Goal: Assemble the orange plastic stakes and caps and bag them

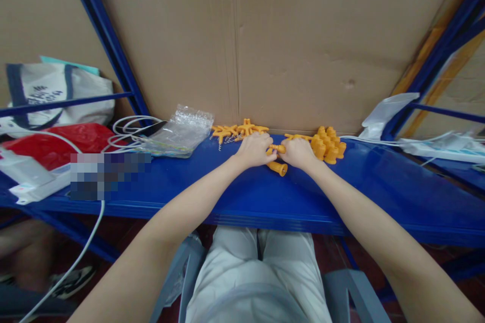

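My left hand (254, 149) and my right hand (298, 151) meet over the blue shelf top. A small orange plastic piece (277, 148) spans the gap between them, and both hands have their fingers closed on it. Just below lies an orange tube-like piece with a flared round end (279, 168), partly covered by my left hand. Behind the left hand is a group of branched orange pieces (248, 127) with thin metal coils (226, 140) beside them. A cluster of orange cup-shaped pieces (328, 145) stands right of my right hand, near a slim orange piece (297, 137).
A clear plastic bag (182, 133) and white cables (127, 131) lie to the left, by a red bag (76, 141) and a white power strip (41, 181). Cardboard (303, 50) closes the back. Blue posts (109, 40) frame the shelf. Another person's leg shows lower left.
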`<state>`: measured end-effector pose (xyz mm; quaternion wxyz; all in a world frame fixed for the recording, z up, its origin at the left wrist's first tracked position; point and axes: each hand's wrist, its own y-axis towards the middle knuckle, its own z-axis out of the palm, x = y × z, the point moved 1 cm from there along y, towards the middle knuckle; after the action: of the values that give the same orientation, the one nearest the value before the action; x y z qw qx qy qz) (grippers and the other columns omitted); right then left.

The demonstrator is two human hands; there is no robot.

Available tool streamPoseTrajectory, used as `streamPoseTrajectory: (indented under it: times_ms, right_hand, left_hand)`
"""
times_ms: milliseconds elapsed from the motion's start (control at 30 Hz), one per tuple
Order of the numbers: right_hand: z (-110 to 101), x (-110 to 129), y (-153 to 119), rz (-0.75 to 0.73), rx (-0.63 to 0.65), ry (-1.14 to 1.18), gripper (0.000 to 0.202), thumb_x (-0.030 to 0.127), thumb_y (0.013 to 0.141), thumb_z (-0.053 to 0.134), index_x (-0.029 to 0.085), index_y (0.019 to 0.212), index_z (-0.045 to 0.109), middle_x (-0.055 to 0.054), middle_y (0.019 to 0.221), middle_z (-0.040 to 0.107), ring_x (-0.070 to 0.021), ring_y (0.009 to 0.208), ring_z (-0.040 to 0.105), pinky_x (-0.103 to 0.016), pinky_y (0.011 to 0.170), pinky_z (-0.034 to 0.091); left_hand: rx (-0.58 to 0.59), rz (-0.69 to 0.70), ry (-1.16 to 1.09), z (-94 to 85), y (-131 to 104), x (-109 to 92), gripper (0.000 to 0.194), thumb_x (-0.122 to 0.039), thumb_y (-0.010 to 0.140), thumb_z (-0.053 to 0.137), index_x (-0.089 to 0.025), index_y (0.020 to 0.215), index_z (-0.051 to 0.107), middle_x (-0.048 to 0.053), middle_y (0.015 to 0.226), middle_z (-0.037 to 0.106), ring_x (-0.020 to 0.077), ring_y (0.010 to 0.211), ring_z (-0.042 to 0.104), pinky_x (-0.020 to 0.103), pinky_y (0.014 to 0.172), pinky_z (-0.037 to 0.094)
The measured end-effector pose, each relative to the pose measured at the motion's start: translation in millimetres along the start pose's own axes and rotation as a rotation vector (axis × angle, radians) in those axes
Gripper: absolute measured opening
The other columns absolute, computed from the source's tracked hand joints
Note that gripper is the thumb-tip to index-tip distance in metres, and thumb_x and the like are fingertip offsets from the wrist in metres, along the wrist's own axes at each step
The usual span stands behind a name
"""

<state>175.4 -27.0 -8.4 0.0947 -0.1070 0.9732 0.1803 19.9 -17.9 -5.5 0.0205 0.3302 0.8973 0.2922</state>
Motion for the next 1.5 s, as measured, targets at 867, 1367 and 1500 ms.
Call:
streamPoseTrajectory:
  times_ms: [867, 1367, 1500]
  right_hand:
    - [1.8, -4.7, -0.6, -0.053, -0.018, 0.009, 0.041, 0.042, 0.096, 0.044, 0.014, 0.11, 0.07, -0.018, 0.101, 0.075, -0.0302, 0.099, 0.07, -0.031, 0.073, 0.044]
    - [-12.4, 3.9, 13.4, -0.071, 0.288, 0.614, 0.022, 0.031, 0.081, 0.062, 0.019, 0.063, 0.059, -0.001, 0.06, 0.066, -0.0144, 0.058, 0.062, -0.023, 0.058, 0.044]
    - [-30.2, 4.9, 18.9, -0.065, 0.583, 0.797, 0.036, 0.027, 0.079, 0.063, 0.02, 0.047, 0.048, 0.004, 0.042, 0.049, -0.0099, 0.045, 0.048, -0.022, 0.055, 0.045]
  left_hand:
    - [0.096, -0.055, 0.034, 1.7, -1.8, 0.0, 0.023, -0.019, 0.092, 0.049, -0.014, 0.101, 0.069, 0.013, 0.106, 0.067, 0.0271, 0.101, 0.062, 0.035, 0.081, 0.048]
    - [0.169, -0.164, 0.125, 2.9, 4.2, -2.2, 0.032, -0.017, 0.1, 0.038, -0.012, 0.11, 0.068, 0.017, 0.113, 0.066, 0.0296, 0.105, 0.063, 0.036, 0.08, 0.048]
    - [0.157, -0.186, 0.117, 0.9, 4.1, -3.5, 0.033, -0.022, 0.102, 0.038, -0.011, 0.108, 0.068, 0.018, 0.11, 0.067, 0.0294, 0.103, 0.064, 0.035, 0.079, 0.048]
